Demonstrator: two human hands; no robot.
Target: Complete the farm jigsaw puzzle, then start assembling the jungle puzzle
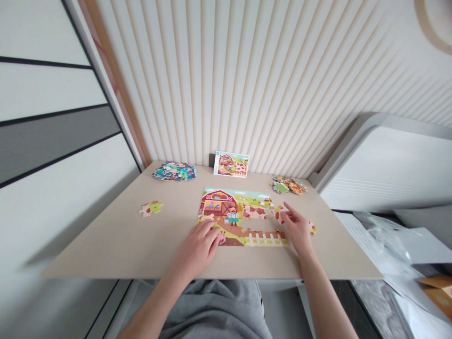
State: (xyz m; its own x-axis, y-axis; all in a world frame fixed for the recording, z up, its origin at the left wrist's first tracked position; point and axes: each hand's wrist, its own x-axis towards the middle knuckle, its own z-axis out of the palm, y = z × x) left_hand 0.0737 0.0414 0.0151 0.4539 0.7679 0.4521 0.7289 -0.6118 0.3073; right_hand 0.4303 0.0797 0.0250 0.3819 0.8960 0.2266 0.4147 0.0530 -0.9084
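A farm jigsaw puzzle [215, 197], partly put together, lies on the table in front of me. It shows a red barn, a farmer and a white fence, with a gap in the cow at its right middle. My left hand [201, 245] lies flat on the puzzle's lower left corner, fingers stretched out. At the right edge, my right hand [296, 230] pinches a brown-and-cream puzzle piece [280, 213] beside the gap. Another piece [312, 228] lies just right of that hand, partly hidden by it. Two joined-looking pieces [151, 208] lie apart on the left.
A picture card [231, 164] of the farm scene stands at the back against the ribbed wall. Piles of blue-purple pieces [174, 171] and orange-green pieces [289, 185] lie at the table's back left and back right. The table's front edge [247, 278] is close to my lap.
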